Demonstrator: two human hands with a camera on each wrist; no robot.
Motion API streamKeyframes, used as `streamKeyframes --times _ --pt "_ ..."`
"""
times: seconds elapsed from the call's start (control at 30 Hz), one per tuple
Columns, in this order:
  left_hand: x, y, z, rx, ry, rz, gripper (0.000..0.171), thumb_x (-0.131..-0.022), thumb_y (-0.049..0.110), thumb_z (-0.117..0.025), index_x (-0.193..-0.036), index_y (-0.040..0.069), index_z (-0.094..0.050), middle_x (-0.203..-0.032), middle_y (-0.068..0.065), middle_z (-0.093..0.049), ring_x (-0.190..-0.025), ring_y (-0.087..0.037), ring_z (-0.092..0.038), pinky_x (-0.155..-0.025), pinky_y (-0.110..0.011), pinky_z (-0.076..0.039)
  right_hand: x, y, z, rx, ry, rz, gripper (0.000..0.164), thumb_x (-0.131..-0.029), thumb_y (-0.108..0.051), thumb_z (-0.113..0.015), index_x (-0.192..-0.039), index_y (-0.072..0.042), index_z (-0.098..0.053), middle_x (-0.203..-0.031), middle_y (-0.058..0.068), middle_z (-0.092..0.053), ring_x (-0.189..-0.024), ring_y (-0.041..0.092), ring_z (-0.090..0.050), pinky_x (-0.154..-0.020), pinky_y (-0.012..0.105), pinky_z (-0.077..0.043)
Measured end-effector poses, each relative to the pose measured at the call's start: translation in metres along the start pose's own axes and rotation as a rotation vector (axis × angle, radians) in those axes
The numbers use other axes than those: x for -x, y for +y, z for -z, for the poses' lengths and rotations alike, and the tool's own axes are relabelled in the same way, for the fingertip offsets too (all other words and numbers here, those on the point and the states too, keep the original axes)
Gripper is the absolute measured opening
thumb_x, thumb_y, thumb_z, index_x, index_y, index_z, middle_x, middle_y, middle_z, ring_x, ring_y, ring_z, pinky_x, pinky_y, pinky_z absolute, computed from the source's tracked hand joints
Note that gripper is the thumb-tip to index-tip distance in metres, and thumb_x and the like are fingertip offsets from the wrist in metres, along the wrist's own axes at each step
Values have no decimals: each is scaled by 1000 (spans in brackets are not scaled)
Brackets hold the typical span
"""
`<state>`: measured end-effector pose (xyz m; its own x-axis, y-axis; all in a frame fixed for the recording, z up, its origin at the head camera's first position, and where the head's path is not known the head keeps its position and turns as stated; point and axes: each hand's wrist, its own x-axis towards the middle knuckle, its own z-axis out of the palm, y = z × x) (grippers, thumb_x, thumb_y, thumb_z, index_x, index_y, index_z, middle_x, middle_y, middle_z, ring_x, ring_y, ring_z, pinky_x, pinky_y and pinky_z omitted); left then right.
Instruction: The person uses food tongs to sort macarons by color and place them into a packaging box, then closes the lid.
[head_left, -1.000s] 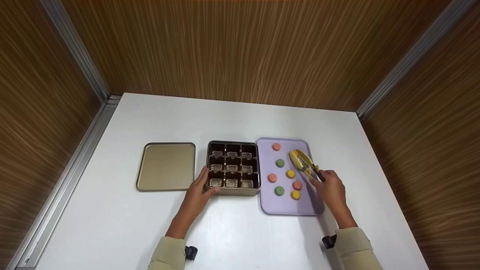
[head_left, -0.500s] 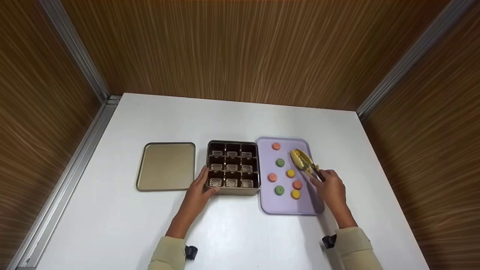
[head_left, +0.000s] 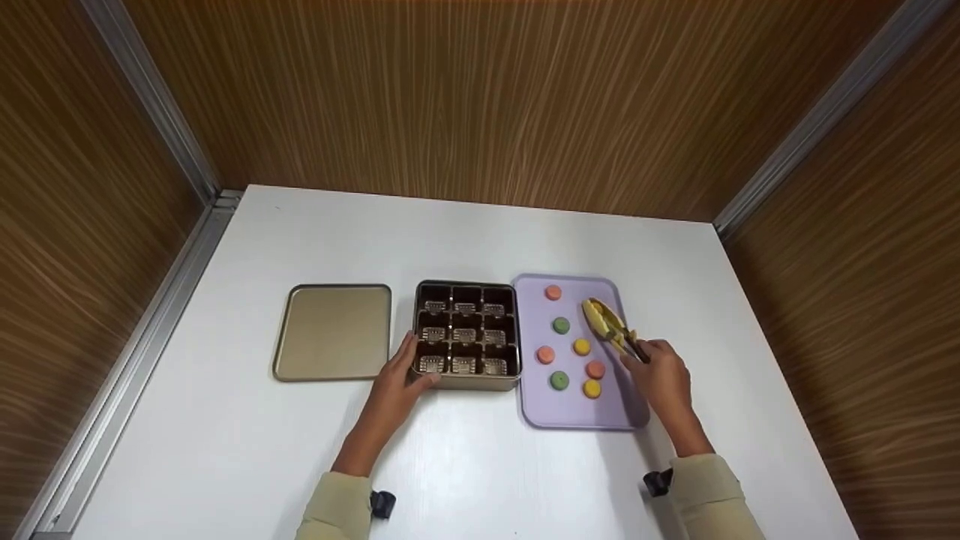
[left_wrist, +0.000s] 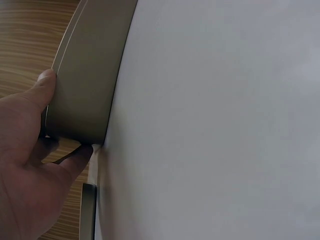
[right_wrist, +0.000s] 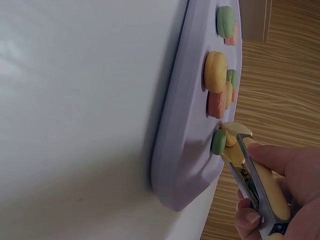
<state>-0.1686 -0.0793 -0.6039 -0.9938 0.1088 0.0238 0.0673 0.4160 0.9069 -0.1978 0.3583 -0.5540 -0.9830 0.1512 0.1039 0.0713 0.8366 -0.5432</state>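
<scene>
Head view looks far and down across the table (head_left: 487,457); closer, left wrist shares the box (head_left: 475,383), right wrist the tray (head_left: 581,416).

In the left wrist view, the bronze square metal box (left_wrist: 87,72) is cut off by the top edge, the left hand (left_wrist: 27,160) by the left. In the right wrist view, the lilac rectangular tray (right_wrist: 172,145) is cut off at the top, the right hand (right_wrist: 292,192) at the right. From the head view, the green round macaron (right_wrist: 218,142) by the yellow-headed tongs (right_wrist: 259,172) is hidden.
</scene>
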Motion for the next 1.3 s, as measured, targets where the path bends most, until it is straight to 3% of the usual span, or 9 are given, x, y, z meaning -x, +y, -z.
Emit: streamKeyframes --times 0.3,0.63,1.1,1.3 --pt "1 0 1 5 -21 16 85 -96 40 -68 -162 15 -20 -170 -7 -14 -154 -37 -17 -123 -58 -19 0 0 -1 4 21 37 40 -93 -17 -73 -123 8 -68 -120 22 -66 -109 43 -65 -90 56 -52" --pt "1 1 0 13 -19 21 83 -97 32 -68 -162 14 -20 -170 -8 -15 -154 -38 -16 -124 -57 -17 0 -1 0 -5 22 27 38 -92 -17 -73 -122 6 -70 -118 21 -66 -109 42 -65 -90 56 -52" --pt "0 1 0 13 -11 17 84 -95 35 -70 -162 14 -22 -169 -8 -17 -154 -38 -18 -124 -57 -18 0 -4 3 -1 16 20 38 -93 -17 -72 -123 6 -69 -120 21 -66 -111 42 -64 -91 55 -52" --pt "1 0 0 10 -23 31 83 -97 38 -68 -162 18 -21 -170 -4 -15 -155 -34 -16 -123 -57 -20 1 -10 4 6 15 53 41 -94 -16 -72 -126 9 -66 -121 23 -65 -110 43 -64 -91 55 -52"
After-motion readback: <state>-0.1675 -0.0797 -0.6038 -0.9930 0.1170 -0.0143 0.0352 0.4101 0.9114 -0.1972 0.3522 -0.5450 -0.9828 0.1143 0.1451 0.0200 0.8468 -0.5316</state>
